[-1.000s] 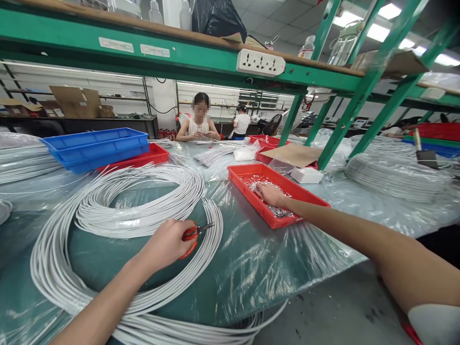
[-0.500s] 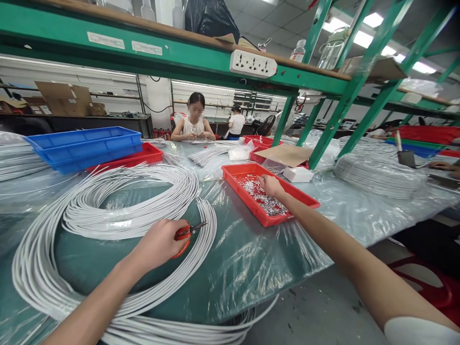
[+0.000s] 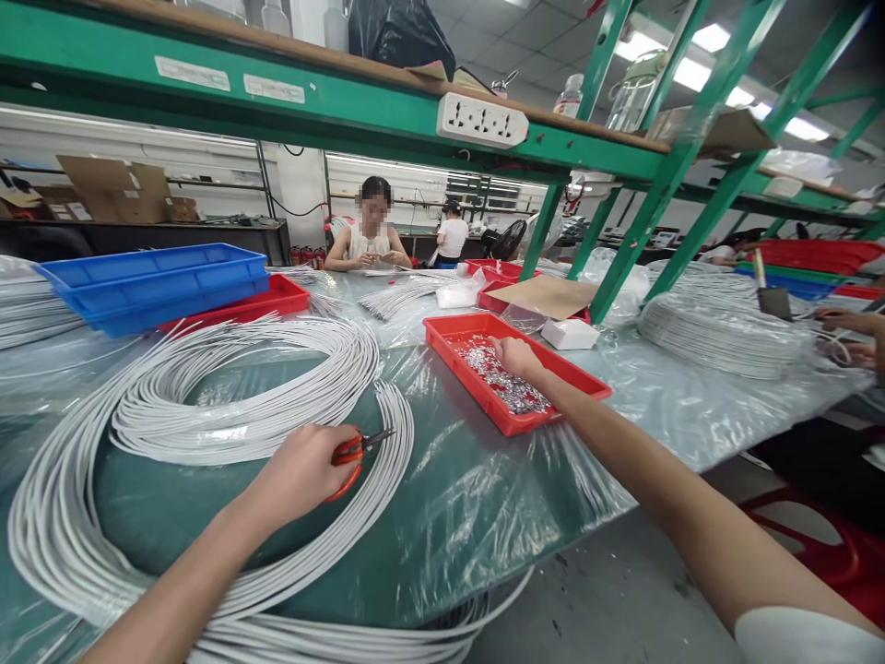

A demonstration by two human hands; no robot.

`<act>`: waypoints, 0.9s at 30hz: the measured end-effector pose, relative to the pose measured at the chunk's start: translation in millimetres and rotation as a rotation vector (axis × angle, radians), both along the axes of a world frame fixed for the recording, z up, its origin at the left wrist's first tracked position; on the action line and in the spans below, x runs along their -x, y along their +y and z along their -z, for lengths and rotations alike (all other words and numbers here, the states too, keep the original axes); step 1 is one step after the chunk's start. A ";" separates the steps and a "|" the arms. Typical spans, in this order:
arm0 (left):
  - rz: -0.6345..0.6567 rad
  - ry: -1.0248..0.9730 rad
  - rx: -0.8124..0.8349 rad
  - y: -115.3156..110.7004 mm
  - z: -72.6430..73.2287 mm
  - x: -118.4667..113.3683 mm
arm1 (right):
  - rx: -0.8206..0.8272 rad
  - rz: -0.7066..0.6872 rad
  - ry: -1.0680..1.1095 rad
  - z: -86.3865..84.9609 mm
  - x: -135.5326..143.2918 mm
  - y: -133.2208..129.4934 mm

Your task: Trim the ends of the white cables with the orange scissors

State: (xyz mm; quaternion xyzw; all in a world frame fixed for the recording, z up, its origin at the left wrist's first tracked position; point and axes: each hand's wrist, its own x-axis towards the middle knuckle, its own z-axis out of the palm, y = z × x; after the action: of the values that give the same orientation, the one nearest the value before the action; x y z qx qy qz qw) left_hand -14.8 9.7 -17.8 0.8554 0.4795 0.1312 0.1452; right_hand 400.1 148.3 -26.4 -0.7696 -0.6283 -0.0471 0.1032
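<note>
My left hand (image 3: 314, 475) is closed around orange-handled pliers (image 3: 352, 452), whose dark pointed jaws lie over the end of a curved bundle of white cables (image 3: 397, 443). Farther right, my right hand (image 3: 517, 358) reaches into a red tray (image 3: 456, 369). Its fingers are drawn together among many small silvery metal pieces (image 3: 494, 373); what they pinch, if anything, is too small to make out. Behind my left hand lies a large coil of white cables (image 3: 241, 433) on the plastic-covered table (image 3: 477, 516).
Blue trays (image 3: 159, 281) sit on a red one at the left. A small white box (image 3: 571, 334) and green shelf posts (image 3: 640, 226) stand beyond my right arm. Another cable coil (image 3: 723, 341) lies at right, near another person's hands (image 3: 847, 323). One person (image 3: 370, 240) sits opposite.
My right hand has shifted slightly within the red tray, fingers still together. My left hand keeps its hold on the pliers. Another person's hands have come further into view at the right.
</note>
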 end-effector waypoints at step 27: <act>0.011 -0.001 0.006 -0.7 2.2 0.8 | -0.079 -0.040 0.072 4.7 -5.4 0.1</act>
State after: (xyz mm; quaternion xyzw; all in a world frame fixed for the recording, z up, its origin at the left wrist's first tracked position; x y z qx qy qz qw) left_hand -15.6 9.0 -19.9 0.8575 0.4753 0.1294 0.1485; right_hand 405.5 148.4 -31.1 -0.7534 -0.6372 -0.0421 0.1569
